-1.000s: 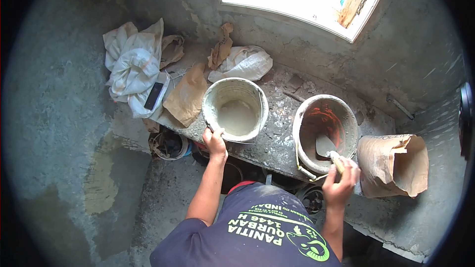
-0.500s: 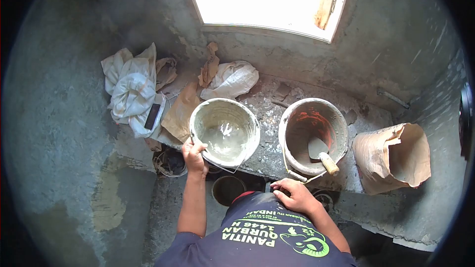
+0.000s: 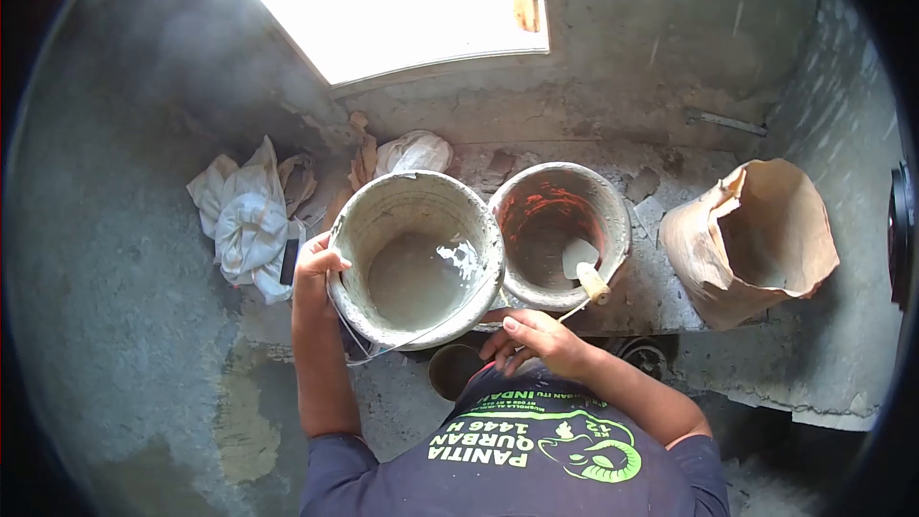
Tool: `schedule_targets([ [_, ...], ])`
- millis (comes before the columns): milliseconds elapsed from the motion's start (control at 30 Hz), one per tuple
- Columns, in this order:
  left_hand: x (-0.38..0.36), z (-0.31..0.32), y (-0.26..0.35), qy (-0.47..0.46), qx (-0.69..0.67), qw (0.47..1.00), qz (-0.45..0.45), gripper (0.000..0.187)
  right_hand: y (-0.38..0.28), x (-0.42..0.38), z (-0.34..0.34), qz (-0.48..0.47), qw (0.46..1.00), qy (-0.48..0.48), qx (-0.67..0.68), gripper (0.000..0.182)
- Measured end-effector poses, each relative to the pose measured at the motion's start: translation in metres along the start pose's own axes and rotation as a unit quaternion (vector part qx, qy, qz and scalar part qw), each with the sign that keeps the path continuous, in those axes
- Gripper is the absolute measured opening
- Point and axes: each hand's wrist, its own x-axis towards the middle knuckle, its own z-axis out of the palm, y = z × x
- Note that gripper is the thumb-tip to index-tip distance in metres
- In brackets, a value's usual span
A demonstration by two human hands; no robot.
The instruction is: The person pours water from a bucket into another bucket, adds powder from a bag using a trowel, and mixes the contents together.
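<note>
My left hand (image 3: 319, 265) grips the left rim of a grey, mortar-stained bucket (image 3: 383, 203), thumb over the edge. Greyish wet material covers the bucket's bottom, with a bright glare on it. The bucket appears lifted and overlaps the second bucket (image 3: 616, 215) beside it. Just below the buckets, in front of the dark shirt, my right hand (image 3: 541, 337) has its fingers apart and holds nothing visible. Inside the second bucket, which has orange stains on its wall, leans a trowel (image 3: 580, 257); its pale handle rests over the rim.
The second bucket stands on a rough concrete ledge (image 3: 637, 309). An open brown paper sack (image 3: 694, 254) is on the right. White sacks (image 3: 251, 230) with a dark phone-like object lie at left. A dark round container (image 3: 453, 370) sits below the ledge, and a bright window (image 3: 412, 0) is ahead.
My left hand has raised the bucket toward me, so it looks larger and now overlaps the second bucket. My right hand has shifted left and its fingers have spread. The view has turned slightly.
</note>
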Motion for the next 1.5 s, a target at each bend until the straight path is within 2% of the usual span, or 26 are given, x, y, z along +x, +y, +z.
schedule_targets([
  [100,0.01,0.021,0.012,-0.028,0.021,0.999,-0.019,0.044,-0.009,-0.007,0.001,-0.009,0.996,-0.022,0.09,0.042],
  [200,0.025,0.036,0.018,-0.047,0.057,0.997,-0.026,0.042,-0.006,-0.008,-0.007,-0.056,0.991,-0.039,0.116,0.047],
  [367,0.054,0.05,0.017,-0.05,0.096,0.994,-0.025,0.032,-0.007,-0.008,-0.009,-0.054,0.983,-0.034,0.173,0.033],
  [500,0.073,0.06,0.014,-0.057,0.122,0.991,-0.03,0.023,-0.025,-0.013,0.0,-0.103,0.977,-0.031,0.185,0.035],
  [700,0.098,0.076,0.022,-0.055,0.215,0.974,-0.04,0.011,-0.025,-0.007,-0.001,-0.076,0.975,-0.027,0.208,0.039],
  [800,0.106,0.085,0.026,-0.06,0.227,0.971,-0.053,0.011,-0.023,-0.001,0.0,-0.07,0.973,-0.003,0.218,0.043],
  [1200,0.108,0.129,0.052,-0.087,0.348,0.932,-0.042,0.013,-0.024,0.013,-0.001,-0.054,0.971,-0.012,0.234,0.046],
  [1500,0.108,0.143,0.059,-0.106,0.355,0.928,-0.033,0.015,-0.022,0.015,-0.005,-0.06,0.972,-0.03,0.226,0.046],
])
